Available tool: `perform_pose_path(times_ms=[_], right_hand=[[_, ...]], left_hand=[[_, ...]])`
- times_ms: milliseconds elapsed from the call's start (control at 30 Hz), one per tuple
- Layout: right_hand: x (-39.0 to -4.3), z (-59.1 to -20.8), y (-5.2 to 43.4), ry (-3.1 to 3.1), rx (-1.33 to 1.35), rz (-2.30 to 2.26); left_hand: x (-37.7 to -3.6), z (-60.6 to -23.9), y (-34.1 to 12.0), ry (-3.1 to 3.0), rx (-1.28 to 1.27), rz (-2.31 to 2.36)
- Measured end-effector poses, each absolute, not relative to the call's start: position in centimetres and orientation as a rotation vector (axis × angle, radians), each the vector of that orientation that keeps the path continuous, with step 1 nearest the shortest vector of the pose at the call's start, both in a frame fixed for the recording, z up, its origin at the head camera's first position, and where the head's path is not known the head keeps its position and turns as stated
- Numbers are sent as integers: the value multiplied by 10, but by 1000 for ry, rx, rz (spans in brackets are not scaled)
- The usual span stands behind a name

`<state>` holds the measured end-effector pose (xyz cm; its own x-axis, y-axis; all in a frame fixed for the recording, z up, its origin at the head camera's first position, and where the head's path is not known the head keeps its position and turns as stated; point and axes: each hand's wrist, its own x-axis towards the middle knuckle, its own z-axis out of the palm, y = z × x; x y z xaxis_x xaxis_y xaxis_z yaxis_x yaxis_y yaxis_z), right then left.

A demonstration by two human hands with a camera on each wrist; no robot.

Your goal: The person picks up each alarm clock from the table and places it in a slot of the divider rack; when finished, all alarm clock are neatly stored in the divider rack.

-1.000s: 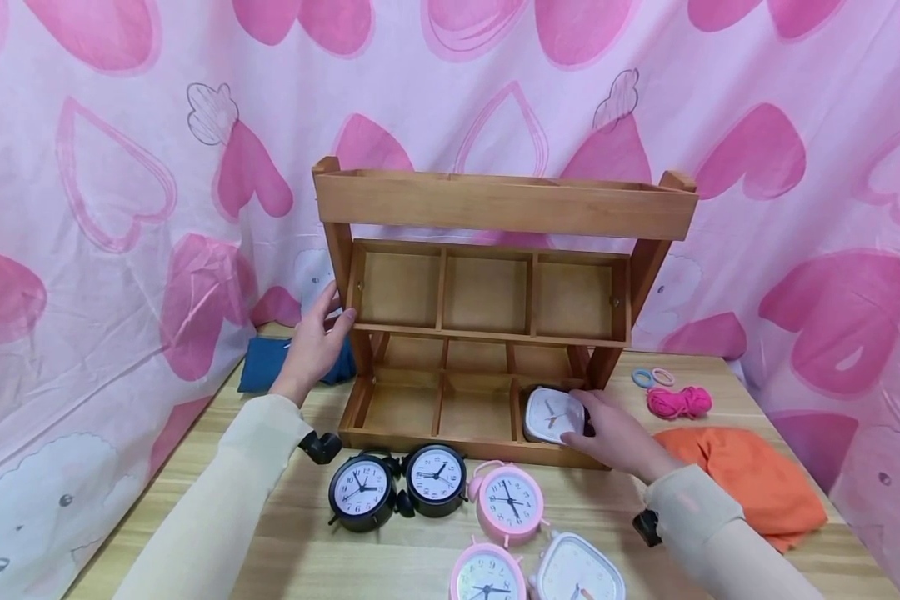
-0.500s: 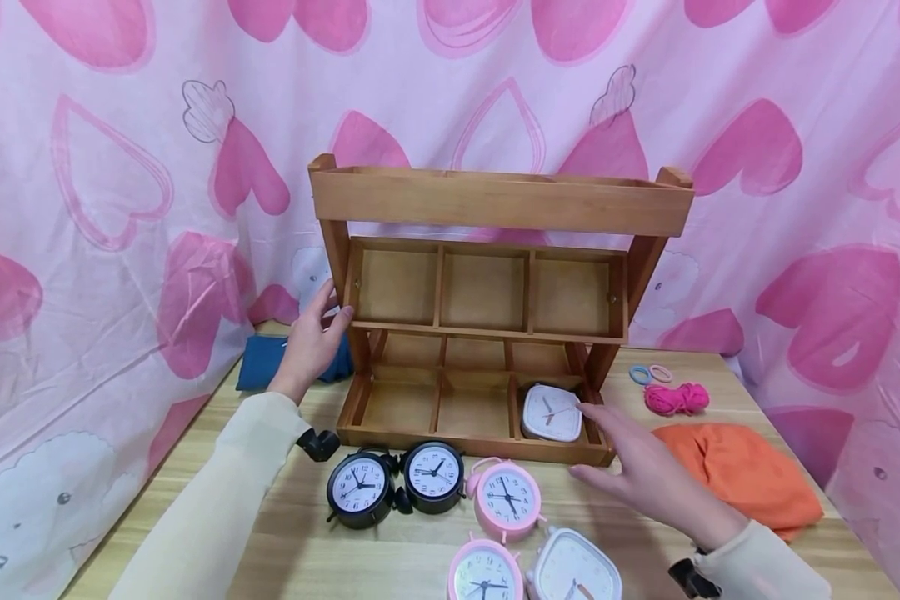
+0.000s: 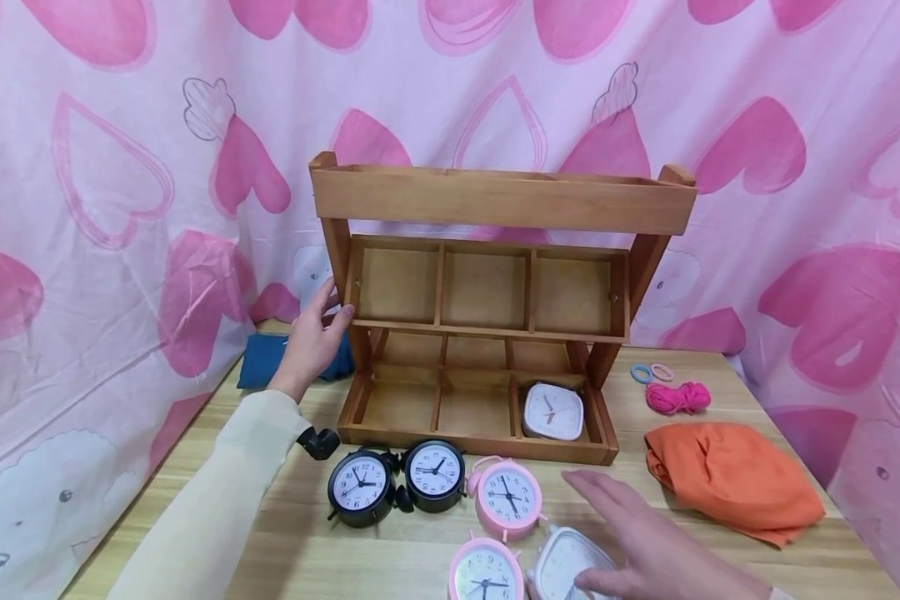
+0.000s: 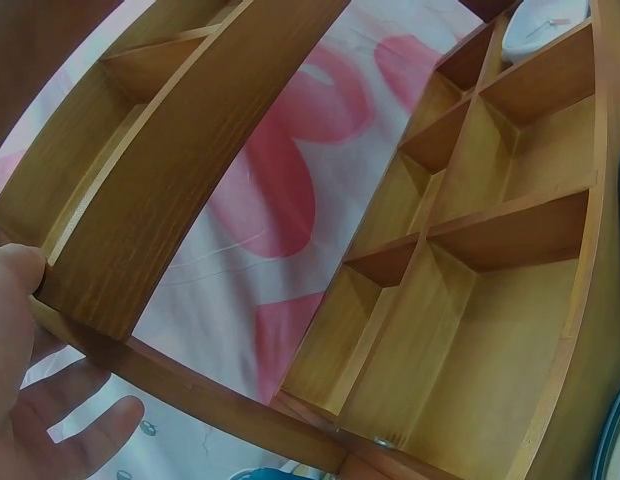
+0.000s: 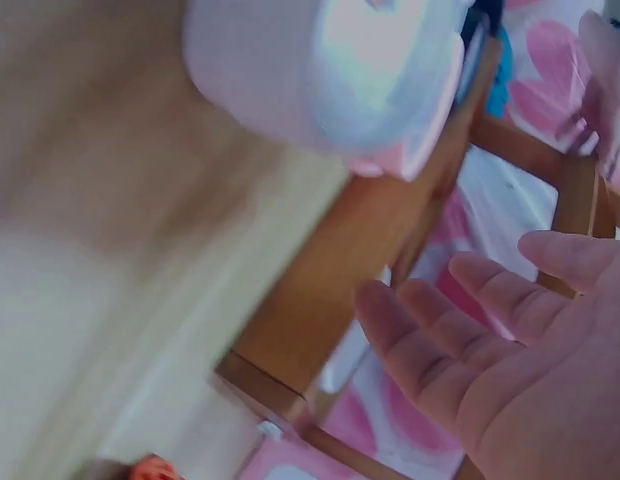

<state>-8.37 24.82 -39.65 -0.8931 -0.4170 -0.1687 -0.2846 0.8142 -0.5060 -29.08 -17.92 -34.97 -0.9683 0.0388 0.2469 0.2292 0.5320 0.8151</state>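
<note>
The white clock (image 3: pixel 564 557) on the table (image 3: pixel 390 567) lies just beside the nearer, straight-fingered, unladen right hand (image 3: pixel 656 542), partly hidden by it, while the farther left hand (image 3: pixel 312 343), fingers loosely spread, touches the rack (image 3: pixel 495 200).

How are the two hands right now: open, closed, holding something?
Left hand: holding the side of the wooden rack.
Right hand: open, holding nothing, near a white clock.

Against the left fingers (image 3: pixel 325 298), the rack (image 3: pixel 502 200) is smooth brown wood with visible grain and a low sheen. Beneath the right fingers (image 3: pixel 603 493), the white clock (image 3: pixel 558 557) looks like smooth plastic; to their right, the orange cloth (image 3: pixel 735 479) is matt and creased, and beyond them the pink yarn (image 3: pixel 677 398) looks fibrous.
</note>
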Motion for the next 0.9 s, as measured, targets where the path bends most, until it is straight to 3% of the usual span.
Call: perform_pose_path(times_ms=[300, 900], right_hand=[[-73, -429, 247, 2833, -866, -453], [-72, -451, 247, 2674, -706, -458]], left_hand=[[-291, -349, -179, -2557, -247, -1413], [-291, -349, -180, -2562, -242, -1406]])
